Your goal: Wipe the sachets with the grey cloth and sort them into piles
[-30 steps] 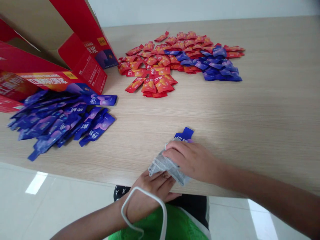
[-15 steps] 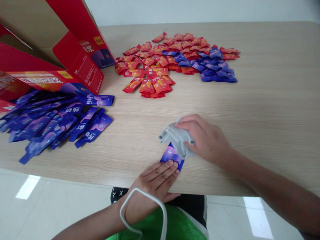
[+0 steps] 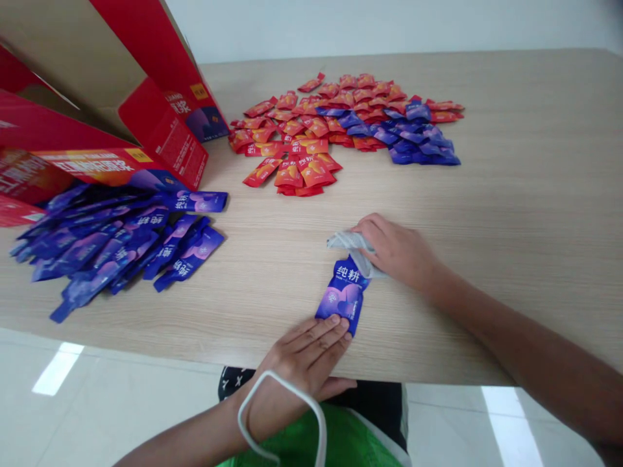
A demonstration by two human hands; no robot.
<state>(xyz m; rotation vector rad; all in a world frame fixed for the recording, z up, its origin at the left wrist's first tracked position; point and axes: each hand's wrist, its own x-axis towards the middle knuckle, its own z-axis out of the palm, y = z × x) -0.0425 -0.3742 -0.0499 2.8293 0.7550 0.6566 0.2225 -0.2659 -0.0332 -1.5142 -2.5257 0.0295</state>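
Note:
A blue-purple pouch lies flat on the wooden table, printed side up. My left hand rests near the table's front edge, its fingers stretched out and pressing on the pouch's lower end. Above it, my right hand grips a crumpled light grey cloth. The cloth touches the pouch's narrow top end and covers part of it. A white cable passes in front of my left wrist.
Open red cardboard boxes stand at the left, with a heap of blue pouches before them. Red pouches spread over the table's far middle, and a smaller pile of blue pouches lies at their right.
My right hand has moved the cloth up along the pouch to its top end, so more of its printed face shows. My left hand keeps its place on the lower end.

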